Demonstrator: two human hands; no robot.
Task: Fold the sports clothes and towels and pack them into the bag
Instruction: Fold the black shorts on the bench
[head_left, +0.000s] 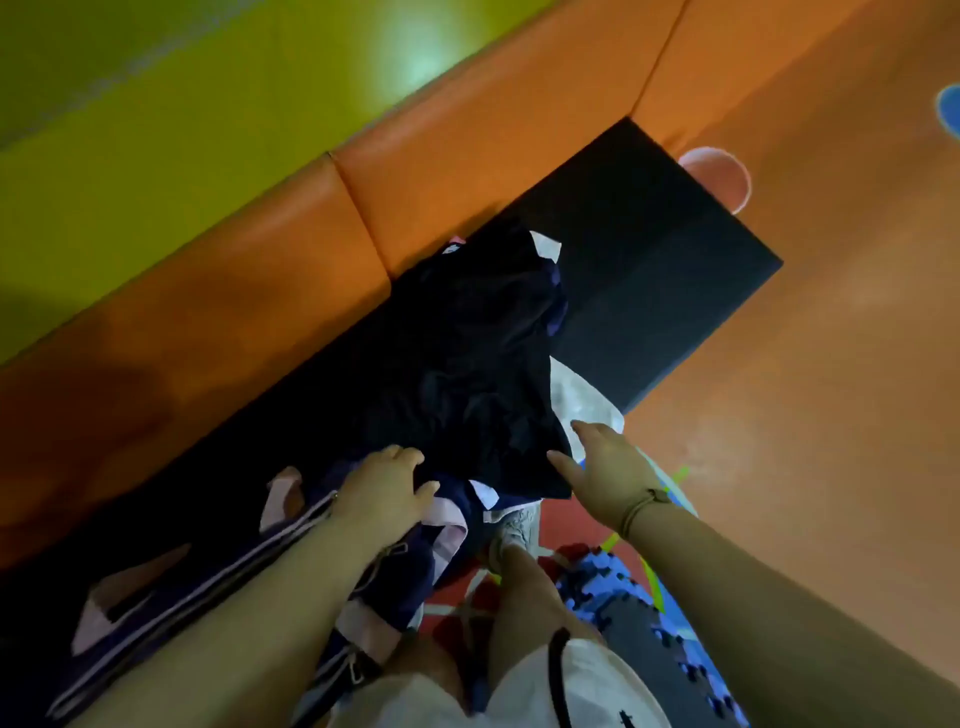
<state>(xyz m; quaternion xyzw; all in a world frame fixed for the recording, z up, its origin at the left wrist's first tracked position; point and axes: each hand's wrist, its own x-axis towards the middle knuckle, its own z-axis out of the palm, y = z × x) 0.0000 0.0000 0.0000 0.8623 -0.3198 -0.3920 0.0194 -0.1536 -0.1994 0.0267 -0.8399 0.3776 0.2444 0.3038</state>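
Observation:
A dark navy garment (483, 364) lies crumpled on a black bench (649, 270). A white cloth (582, 395) peeks out from under its right edge. To the lower left sits a navy bag (171, 587) with pink trim and straps. My left hand (384, 488) rests with curled fingers on the near left edge of the garment, by the bag's opening. My right hand (608, 467) has straight fingers at the garment's near right corner, over the white cloth. Whether it touches the fabric is unclear.
An orange padded backrest (415, 156) runs behind the bench, with a green wall above it. Orange floor (805, 415) spreads to the right. Blue and black foam tiles (649, 649) lie by my legs and shoe (514, 525).

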